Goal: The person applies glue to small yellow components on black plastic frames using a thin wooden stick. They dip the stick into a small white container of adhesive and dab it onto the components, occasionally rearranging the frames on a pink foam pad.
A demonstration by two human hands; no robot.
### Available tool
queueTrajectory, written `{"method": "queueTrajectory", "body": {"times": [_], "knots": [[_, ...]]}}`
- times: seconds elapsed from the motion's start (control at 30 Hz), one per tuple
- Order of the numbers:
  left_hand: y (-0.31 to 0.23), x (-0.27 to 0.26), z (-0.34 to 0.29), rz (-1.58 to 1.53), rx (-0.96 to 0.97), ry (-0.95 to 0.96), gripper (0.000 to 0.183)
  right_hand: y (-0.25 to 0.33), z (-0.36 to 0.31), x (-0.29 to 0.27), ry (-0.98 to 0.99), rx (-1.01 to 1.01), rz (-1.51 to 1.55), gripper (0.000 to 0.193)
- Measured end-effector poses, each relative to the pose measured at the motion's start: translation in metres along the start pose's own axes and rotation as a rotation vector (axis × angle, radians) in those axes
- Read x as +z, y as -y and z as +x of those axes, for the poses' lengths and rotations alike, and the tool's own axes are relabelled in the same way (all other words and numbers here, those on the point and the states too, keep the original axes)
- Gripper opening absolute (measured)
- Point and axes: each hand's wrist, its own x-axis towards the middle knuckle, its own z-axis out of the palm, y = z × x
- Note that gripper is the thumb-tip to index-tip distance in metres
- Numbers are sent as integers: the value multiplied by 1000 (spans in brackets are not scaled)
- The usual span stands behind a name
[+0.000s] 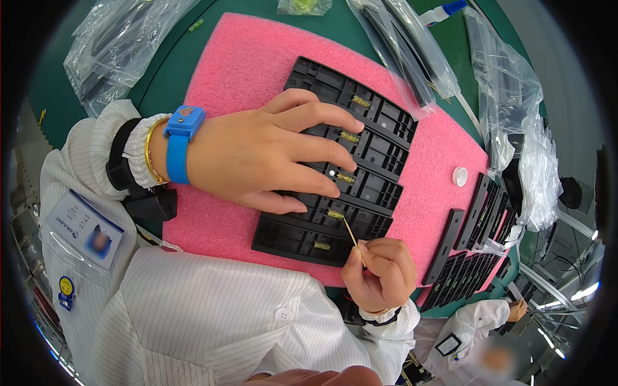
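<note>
Looking down in the head view, you have five black ribbed frames [273, 237] side by side on a pink foam sheet [232, 64], each with a yellow-green vial [335, 214] in a compartment. A clear bag [400, 55] at the upper right holds long dark strips; what the small whitish round dish [459, 176] contains, you cannot tell. Those vials are short, translucent cylinders. Your left hand [264, 151] has its fingers spread wide over the frames; your right hand's [381, 273] fingers pinch a thin pale stick [352, 234], its tip at the second-nearest frame's vial.
</note>
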Motion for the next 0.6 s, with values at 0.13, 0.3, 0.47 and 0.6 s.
{"method": "queueTrajectory", "body": {"times": [0.13,0.3,0.47,0.6], "knots": [[1,0,0,-8,-1,-1,43,0,0,1,-6,3,-5,25],[4,-1,4,1,17,19,45,-3,1,0,-17,4,-13,25],[0,-14,7,37,-6,95,52,0,5,-3,-23,5,23,22],[-4,-11,14,61,-77,142,53,-7,-1,-1,-119,53,95,18]]}}
